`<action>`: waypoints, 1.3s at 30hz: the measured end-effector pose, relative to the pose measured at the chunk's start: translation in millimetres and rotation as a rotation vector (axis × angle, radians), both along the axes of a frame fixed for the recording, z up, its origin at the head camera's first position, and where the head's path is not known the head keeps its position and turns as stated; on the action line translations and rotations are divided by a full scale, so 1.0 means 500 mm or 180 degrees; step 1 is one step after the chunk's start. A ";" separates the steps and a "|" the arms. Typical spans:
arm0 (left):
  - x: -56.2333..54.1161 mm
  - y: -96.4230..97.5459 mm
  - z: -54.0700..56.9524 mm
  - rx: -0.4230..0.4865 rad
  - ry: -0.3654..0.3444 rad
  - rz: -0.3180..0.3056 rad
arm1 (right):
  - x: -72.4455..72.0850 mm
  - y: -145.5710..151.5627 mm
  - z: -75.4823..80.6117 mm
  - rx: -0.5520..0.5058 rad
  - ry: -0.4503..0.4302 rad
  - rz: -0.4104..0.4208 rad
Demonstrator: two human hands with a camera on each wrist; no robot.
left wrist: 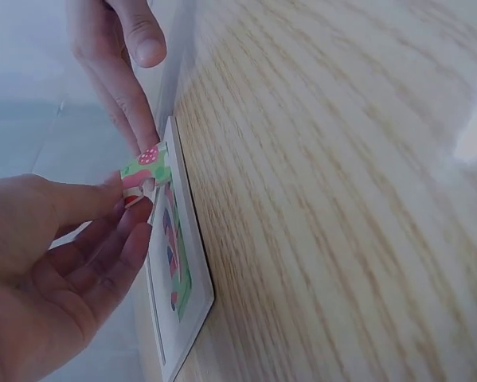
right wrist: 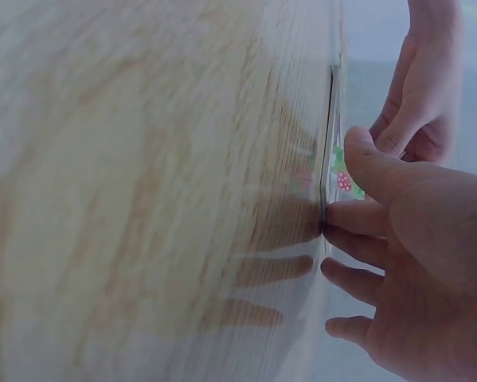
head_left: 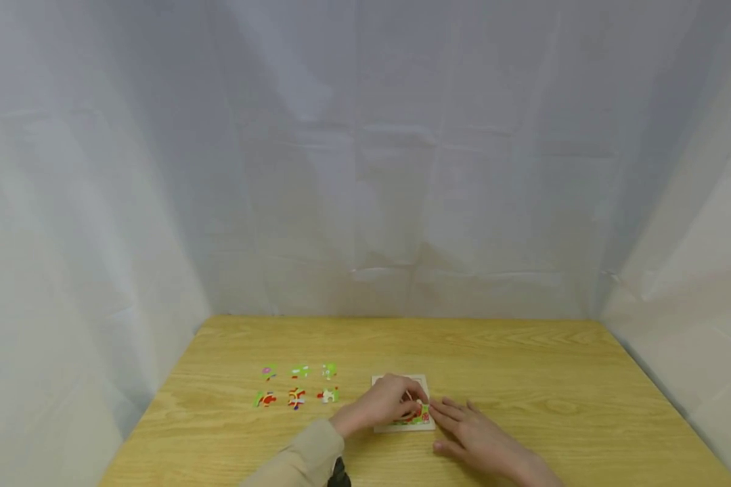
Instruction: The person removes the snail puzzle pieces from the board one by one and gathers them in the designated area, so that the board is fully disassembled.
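My left hand [head_left: 385,402] pinches a green and red jigsaw puzzle piece [left wrist: 146,169] between thumb and fingers over a pale puzzle frame [head_left: 402,427]. In the left wrist view the piece is tilted above the frame's far edge. Other joined-looking pieces [left wrist: 179,274] lie inside the frame, partly hidden by my left hand in the head view. My right hand [head_left: 474,436] rests at the frame's right side, its fingers [right wrist: 356,216] extended and the fingertips touching that edge.
To the left of the frame, several loose puzzle pieces [head_left: 296,398] lie on the wooden table [head_left: 512,352] in two rows. Pale sheeting [head_left: 402,169] hangs behind the table and along both sides.
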State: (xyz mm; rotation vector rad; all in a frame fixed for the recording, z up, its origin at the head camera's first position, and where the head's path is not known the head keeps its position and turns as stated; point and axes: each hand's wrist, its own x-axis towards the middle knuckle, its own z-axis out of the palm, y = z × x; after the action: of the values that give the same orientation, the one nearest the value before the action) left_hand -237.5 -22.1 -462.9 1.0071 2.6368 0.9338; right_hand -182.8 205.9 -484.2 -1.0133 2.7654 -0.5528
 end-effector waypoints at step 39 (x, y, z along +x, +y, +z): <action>-0.015 -0.158 0.009 0.0818 -0.0434 0.0558 | 0.001 -0.012 -0.007 0.0091 0.0343 -0.0018</action>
State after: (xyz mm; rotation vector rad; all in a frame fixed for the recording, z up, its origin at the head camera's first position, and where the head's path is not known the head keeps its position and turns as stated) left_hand -245.3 -101.0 -458.6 0.7364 2.5681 1.3573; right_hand -182.3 200.0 -487.8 -1.0596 2.8614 -0.4715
